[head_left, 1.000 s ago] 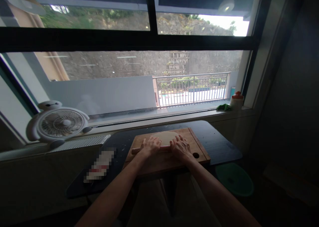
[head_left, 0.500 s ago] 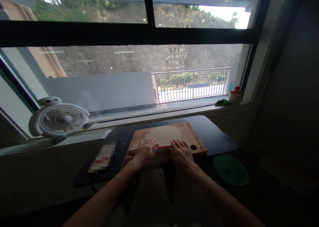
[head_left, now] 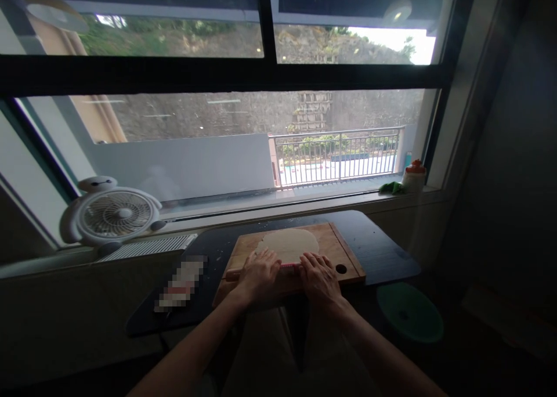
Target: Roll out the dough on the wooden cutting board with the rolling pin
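A flat, rounded sheet of pale dough [head_left: 289, 244] lies on a wooden cutting board [head_left: 335, 243]. Along its near edge runs a rolling pin [head_left: 232, 275], its wooden left end in sight and a red part showing between my hands. Over the left portion of the pin, my left hand [head_left: 260, 274] is closed, fingers pointing forward. My right hand [head_left: 319, 275] lies over the right portion in the same way, left of the board's round hole. Both palms cover much of the pin, so its right end is hidden.
The board rests on a dark table [head_left: 378, 243]. A blurred-out item [head_left: 181, 284] lies at its left. A white fan [head_left: 119, 211] stands by the window, a bottle [head_left: 414, 176] and green cloth [head_left: 391, 187] on the right sill. Lower right is a green round object [head_left: 409, 313].
The whole view has shifted a little, with everything sitting lower in the picture. Both hands stay on the rolling pin at the dough's near edge, with little visible movement over the board.
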{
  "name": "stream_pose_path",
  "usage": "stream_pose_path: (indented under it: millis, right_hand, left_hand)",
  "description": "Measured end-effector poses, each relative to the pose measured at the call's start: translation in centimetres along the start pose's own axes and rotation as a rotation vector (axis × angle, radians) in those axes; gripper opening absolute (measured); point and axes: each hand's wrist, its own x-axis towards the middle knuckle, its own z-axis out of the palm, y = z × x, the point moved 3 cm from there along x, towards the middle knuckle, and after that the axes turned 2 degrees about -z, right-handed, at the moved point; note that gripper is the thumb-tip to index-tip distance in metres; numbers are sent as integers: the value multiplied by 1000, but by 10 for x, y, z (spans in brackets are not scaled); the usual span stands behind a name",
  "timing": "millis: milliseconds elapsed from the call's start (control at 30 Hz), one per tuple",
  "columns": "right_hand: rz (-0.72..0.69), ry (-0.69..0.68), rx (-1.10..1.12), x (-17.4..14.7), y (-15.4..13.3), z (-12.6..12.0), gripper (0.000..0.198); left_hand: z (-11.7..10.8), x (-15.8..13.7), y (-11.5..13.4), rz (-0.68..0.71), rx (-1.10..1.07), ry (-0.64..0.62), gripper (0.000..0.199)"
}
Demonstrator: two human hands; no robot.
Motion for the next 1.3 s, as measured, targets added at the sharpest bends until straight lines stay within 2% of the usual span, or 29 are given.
stream_pose_path:
  millis: [100, 200, 433, 567, 667, 833, 933, 1000, 1067, 1167, 1300]
  right_hand:
    - [-31, 9, 19, -17, -5, -7, 39]
    - [-7, -29, 11, -11, -3, -7, 39]
    - [82, -96, -34, 64, 17, 16, 40]
    - [112, -106, -51, 84, 20, 24, 41]
    - [84, -93, -42, 70, 16, 20, 42]
    - [23, -73, -21, 17, 9, 3, 39]
    - [-25, -55, -7, 2, 7, -2, 40]
    - [-22, -72, -12, 6, 8, -1, 40]
    - [6, -102, -23, 20, 9, 3, 40]
    - [41, -123, -31, 51, 12, 13, 42]
    - [97, -145, -47, 82, 18, 26, 45]
  left_hand:
    - [-2, -17, 4, 4, -11, 12, 46]
    - [0, -11, 3, -4, -15, 6, 44]
    - [4, 54, -12, -88, -14, -62, 28]
    - [6, 72, -17, -135, -20, -96, 34]
    - [7, 59, -12, -118, -29, -85, 31]
    - [2, 2, -2, -14, -60, -43, 45]
    - [-2, -23, -12, 18, -82, -14, 50]
    - [-1, -25, -27, -28, -85, -12, 49]
    - [3, -13, -45, -104, -78, -42, 47]
    - [11, 21, -67, -192, -76, -98, 43]
    - [19, 66, -84, -299, -73, -144, 38]
